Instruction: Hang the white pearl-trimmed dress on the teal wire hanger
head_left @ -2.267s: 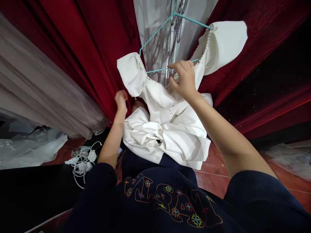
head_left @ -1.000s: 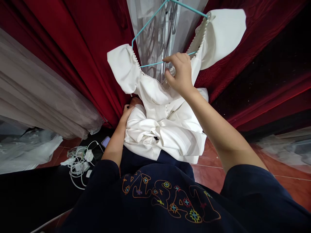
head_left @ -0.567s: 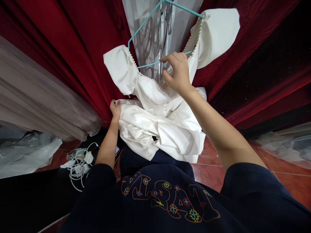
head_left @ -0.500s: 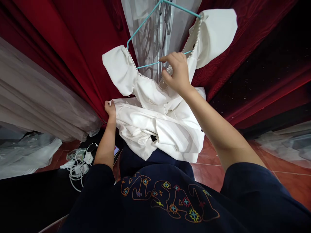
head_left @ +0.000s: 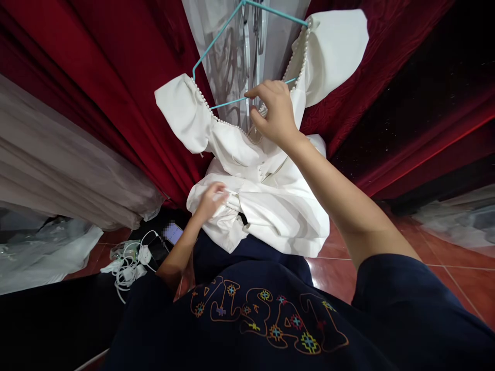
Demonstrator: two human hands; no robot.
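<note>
1. Far left of the frame: grey drape [head_left: 58, 139] beside a red curtain [head_left: 127, 103], with filmy pale fabric [head_left: 42, 252] lower down. Mere backdrop, by the look of it.

2. Lower left: tangled white cables [head_left: 129, 265] near a lit phone [head_left: 176, 234]. Apart from the white dress [head_left: 278, 216], and best kept so.

3. Left of centre: left hand [head_left: 212, 201] over the bunched skirt, with fingers loosely bent and blurred. Cannot tell whether gripping cloth or only brushing across. Probably busy with arranging the folds.

4. Centre: most of the dress, with pearl-edged neckline and puffed sleeves in the upper middle, and skirt heaped below over a dark-clothed lap [head_left: 259, 250]. Next, seems to call for finding a loose edge near the left hand, then drawing it outward and flat without tugging at the bodice.

5. Upper middle: turquoise hanger [head_left: 218, 36], set within the dress's shoulders, with lower bar passing behind the right hand [head_left: 273, 111].

6. Right of centre: that same hand at the neckline, with thumb and forefinger spread apart. Cannot tell whether hooked round the bar with the hidden fingers. Likely steadying the top; worth keeping there during any pull below.
</note>
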